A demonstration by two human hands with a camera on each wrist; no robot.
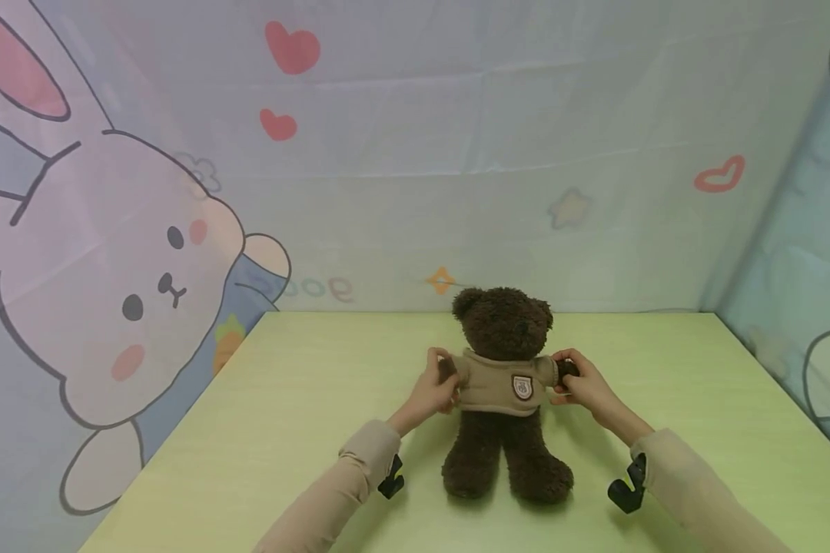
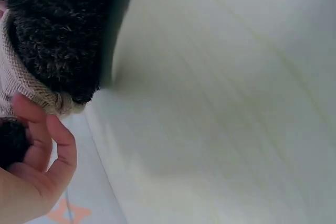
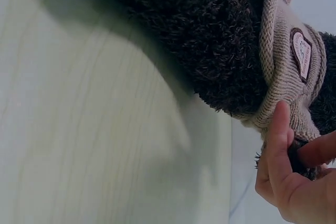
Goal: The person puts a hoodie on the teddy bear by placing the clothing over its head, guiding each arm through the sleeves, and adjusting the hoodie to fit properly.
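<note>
A dark brown teddy bear [image 1: 501,453] in a beige knitted sweater [image 1: 491,384] faces forward on the table, its legs pointing toward the front edge. The sweater carries a shield-shaped badge [image 3: 302,55] on the chest. My left hand [image 1: 438,388] grips the paw that pokes out of the sleeve on the left. On the other side my right hand [image 1: 586,385] pinches the opposite paw [image 1: 567,373] between thumb and fingers. Both arms of the bear are held out sideways. In the left wrist view, curled fingers [image 2: 63,153] lie close beside the sweater's hem.
The pale yellow-green table [image 1: 318,369] reaches back to a cloth backdrop [image 1: 401,153] with printed hearts and a large rabbit [image 1: 111,307]. Another cloth side [image 1: 802,253] borders the table at right. Black straps with mounts [image 1: 628,488] hang under the wrists.
</note>
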